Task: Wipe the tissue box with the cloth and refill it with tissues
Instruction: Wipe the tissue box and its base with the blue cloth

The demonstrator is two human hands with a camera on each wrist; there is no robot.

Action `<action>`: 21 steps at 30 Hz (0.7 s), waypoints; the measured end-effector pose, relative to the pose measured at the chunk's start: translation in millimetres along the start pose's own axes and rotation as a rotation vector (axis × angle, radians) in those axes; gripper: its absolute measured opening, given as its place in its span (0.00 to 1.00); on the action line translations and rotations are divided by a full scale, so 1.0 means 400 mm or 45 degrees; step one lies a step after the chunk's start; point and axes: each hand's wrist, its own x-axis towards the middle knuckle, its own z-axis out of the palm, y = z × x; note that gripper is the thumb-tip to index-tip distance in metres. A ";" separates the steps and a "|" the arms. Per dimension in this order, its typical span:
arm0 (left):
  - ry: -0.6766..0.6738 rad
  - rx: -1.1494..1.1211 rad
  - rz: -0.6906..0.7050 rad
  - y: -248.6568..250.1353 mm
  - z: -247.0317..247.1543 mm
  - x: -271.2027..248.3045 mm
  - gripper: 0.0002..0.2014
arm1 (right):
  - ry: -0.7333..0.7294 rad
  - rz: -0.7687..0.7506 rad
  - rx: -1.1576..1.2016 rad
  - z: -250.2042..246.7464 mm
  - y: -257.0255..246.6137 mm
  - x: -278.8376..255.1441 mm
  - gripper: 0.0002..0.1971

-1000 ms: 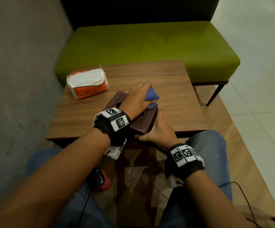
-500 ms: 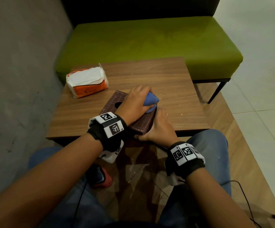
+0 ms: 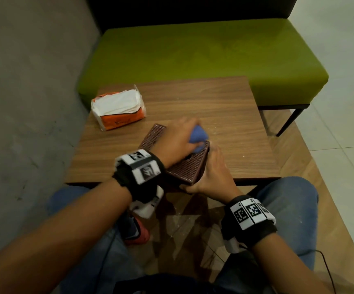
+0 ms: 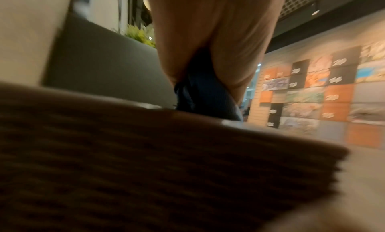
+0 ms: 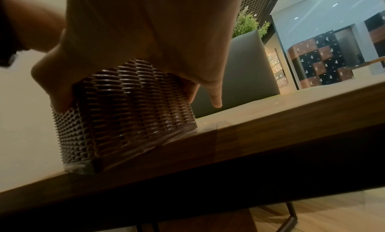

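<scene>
A brown woven tissue box (image 3: 185, 169) sits at the near edge of the wooden table (image 3: 224, 111). My left hand (image 3: 177, 137) grips a bunched blue cloth (image 3: 197, 135) and presses it on the box's top near the far right corner. In the left wrist view the cloth (image 4: 200, 94) shows dark blue under the palm, above the blurred box top (image 4: 125, 153). My right hand (image 3: 213, 172) holds the box's right side and near corner, thumb at the front; the right wrist view shows its fingers (image 5: 214, 95) down the woven wall (image 5: 129, 113). An opened orange tissue pack (image 3: 119, 110) lies at the table's far left.
A green padded bench (image 3: 203, 58) stands right behind the table, with a grey wall (image 3: 23, 102) on the left. My knees in blue jeans (image 3: 288, 200) are under the near table edge. Cables run down by my right leg.
My left hand has slid the cloth a little across the box top, staying near its far right corner. The right hand keeps its hold on the box's side.
</scene>
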 end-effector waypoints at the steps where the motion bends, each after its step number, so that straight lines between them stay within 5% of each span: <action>1: -0.042 -0.025 0.082 0.028 0.022 -0.001 0.19 | -0.007 0.008 0.012 -0.003 0.002 -0.002 0.65; 4: -0.075 -0.062 0.103 0.022 0.011 0.008 0.19 | -0.033 0.002 0.011 -0.017 0.003 -0.009 0.64; 10: 0.253 -0.038 -0.350 -0.186 -0.110 -0.025 0.17 | -0.059 -0.040 -0.003 -0.025 -0.007 -0.006 0.61; 21: 0.387 -0.266 -0.269 -0.173 -0.081 -0.238 0.15 | -0.092 0.010 -0.028 -0.021 -0.007 -0.007 0.62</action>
